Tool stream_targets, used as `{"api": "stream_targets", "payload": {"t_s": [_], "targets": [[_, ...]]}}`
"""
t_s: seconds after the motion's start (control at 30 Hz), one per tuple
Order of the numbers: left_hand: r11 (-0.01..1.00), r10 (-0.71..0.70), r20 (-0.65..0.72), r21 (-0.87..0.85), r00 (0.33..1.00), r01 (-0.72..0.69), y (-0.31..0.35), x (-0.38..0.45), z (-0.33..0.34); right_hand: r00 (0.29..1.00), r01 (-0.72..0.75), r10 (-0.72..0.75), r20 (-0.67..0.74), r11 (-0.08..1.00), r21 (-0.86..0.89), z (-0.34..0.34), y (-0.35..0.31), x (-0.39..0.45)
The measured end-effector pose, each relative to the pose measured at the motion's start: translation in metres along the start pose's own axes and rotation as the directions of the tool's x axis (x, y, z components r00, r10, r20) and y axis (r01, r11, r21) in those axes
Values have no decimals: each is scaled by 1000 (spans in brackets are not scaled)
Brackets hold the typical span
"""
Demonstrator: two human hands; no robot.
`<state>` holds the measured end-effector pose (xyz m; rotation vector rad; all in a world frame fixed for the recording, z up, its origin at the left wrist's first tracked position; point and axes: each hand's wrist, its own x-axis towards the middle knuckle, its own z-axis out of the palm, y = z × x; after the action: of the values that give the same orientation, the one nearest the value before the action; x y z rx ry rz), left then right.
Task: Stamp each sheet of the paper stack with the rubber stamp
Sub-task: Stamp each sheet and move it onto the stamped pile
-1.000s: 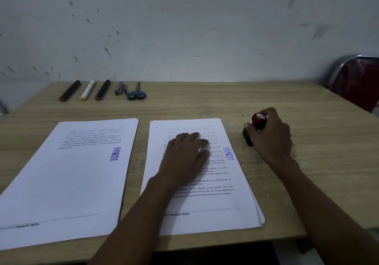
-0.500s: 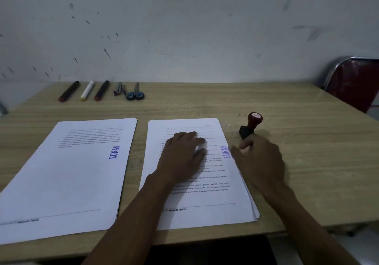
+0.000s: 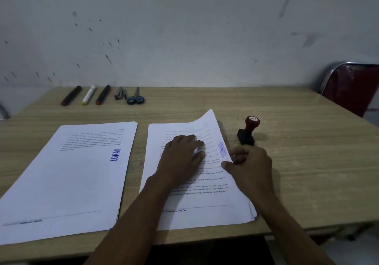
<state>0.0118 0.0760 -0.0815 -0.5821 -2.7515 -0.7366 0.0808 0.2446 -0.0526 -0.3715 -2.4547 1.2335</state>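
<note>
Two paper stacks lie on the wooden table. The right stack (image 3: 196, 201) has a top sheet (image 3: 207, 121) with a blue LUNAS stamp, and its far right corner curls upward. My left hand (image 3: 180, 156) lies flat on that sheet, fingers spread. My right hand (image 3: 249, 164) pinches the sheet's right edge between thumb and fingers. The rubber stamp (image 3: 248, 130), red knob on a black base, stands alone on the table just beyond my right hand. The left stack (image 3: 67, 182) also shows a LUNAS stamp.
Three markers (image 3: 88, 95) and a pair of blue-handled scissors (image 3: 134, 97) lie in a row at the table's far left edge by the wall. A red chair (image 3: 352, 88) stands at the right. The table's front edge runs just below the stacks.
My right hand let go of the stamp, left it standing, and moved to the right stack's edge. It now lifts the top sheet, whose far corner has risen.
</note>
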Motion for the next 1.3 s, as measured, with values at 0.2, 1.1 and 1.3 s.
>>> {"api": "stream_targets", "payload": {"t_s": [0.2, 1.1, 1.3], "targets": [[986, -35, -94, -167, 995, 19, 3, 0, -13, 997, 44, -45, -58, 999, -24, 1, 2, 1], [294, -636, 146, -863, 758, 412, -38, -23, -102, 995, -2, 54, -79, 837, 548, -10, -29, 4], [353, -666, 5, -878, 746, 322, -53, -34, -133, 998, 6, 29, -60, 859, 512, 11, -52, 6]]}}
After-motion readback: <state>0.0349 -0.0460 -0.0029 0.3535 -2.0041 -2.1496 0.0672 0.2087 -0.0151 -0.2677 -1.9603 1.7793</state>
